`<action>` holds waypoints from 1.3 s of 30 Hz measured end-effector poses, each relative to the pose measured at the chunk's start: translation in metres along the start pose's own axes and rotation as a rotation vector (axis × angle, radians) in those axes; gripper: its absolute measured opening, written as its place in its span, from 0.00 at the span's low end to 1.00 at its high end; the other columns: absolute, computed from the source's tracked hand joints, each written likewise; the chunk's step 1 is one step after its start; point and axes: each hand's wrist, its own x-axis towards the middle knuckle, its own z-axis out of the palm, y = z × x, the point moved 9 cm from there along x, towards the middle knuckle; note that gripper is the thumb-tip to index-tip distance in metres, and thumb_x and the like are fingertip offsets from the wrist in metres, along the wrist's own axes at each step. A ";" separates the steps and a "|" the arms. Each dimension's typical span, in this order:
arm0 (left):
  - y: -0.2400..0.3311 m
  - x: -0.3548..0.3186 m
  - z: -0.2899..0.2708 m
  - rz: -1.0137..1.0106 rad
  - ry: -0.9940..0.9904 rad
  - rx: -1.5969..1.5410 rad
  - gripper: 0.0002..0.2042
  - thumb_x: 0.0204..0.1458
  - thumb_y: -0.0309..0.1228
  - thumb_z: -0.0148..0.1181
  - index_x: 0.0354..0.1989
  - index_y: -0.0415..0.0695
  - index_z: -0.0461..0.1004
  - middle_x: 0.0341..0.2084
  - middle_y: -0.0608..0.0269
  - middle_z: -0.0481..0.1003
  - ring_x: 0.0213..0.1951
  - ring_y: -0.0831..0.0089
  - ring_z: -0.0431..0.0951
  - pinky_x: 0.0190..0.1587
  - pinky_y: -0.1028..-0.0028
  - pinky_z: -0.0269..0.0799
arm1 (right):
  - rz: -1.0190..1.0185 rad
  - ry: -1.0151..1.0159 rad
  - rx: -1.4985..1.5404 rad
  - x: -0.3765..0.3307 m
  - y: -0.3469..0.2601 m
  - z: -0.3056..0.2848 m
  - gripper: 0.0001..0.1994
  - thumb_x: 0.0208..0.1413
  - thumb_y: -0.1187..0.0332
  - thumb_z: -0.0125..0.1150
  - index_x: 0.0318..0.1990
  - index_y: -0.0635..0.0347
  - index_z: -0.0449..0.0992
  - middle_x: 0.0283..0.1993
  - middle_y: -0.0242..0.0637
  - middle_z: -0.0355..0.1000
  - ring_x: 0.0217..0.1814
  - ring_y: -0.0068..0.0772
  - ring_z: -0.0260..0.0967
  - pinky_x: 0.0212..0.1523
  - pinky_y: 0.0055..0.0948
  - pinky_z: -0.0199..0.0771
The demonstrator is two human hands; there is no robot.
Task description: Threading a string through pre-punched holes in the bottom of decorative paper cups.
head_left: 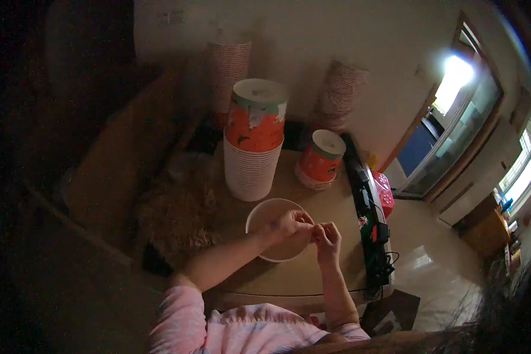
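In front of me a round white paper tub (pixel 275 257) stands on the table, its mouth facing up. My left hand (pixel 294 225) is over the tub, thumb and fingers pinched. Close against it, above the tub's right rim, my right hand (pixel 327 237) is pinched too. Whatever the fingertips hold is too small and dim to make out. Just behind the tub rises a tall stack of nested white tubs (pixel 252 171), topped by an upside-down orange tub (pixel 255 125) with a green band. A shorter stack with an orange tub (pixel 321 160) sits to its right.
A brown, shaggy pile (pixel 180 215) lies left of the tub. Two more tall stacks of nested tubs, a left stack (pixel 230 68) and a right stack (pixel 343 91), are at the back wall. Black adapters and cables (pixel 381 233) line the table's right edge, beside a red-pink plastic object (pixel 383 192).
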 end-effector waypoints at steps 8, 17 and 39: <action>0.001 -0.005 0.007 -0.072 -0.091 -0.036 0.09 0.47 0.33 0.59 0.32 0.39 0.74 0.21 0.67 0.74 0.22 0.82 0.71 0.26 0.81 0.68 | 0.098 -0.027 0.088 -0.004 0.006 0.004 0.07 0.57 0.67 0.53 0.32 0.61 0.69 0.26 0.32 0.70 0.26 0.22 0.68 0.28 0.23 0.71; 0.004 -0.001 0.018 -0.088 -0.144 0.303 0.07 0.45 0.33 0.59 0.30 0.44 0.75 0.18 0.70 0.71 0.19 0.81 0.66 0.19 0.78 0.59 | 0.127 0.040 0.017 -0.003 0.017 -0.008 0.07 0.56 0.67 0.54 0.32 0.61 0.70 0.27 0.31 0.69 0.26 0.20 0.66 0.28 0.22 0.71; 0.044 -0.035 0.034 0.007 -0.031 0.534 0.10 0.49 0.32 0.53 0.30 0.37 0.73 0.26 0.60 0.76 0.32 0.75 0.75 0.37 0.74 0.70 | 0.289 -0.024 0.289 -0.024 0.019 -0.013 0.09 0.54 0.68 0.56 0.38 0.65 0.74 0.28 0.30 0.71 0.24 0.17 0.65 0.24 0.16 0.65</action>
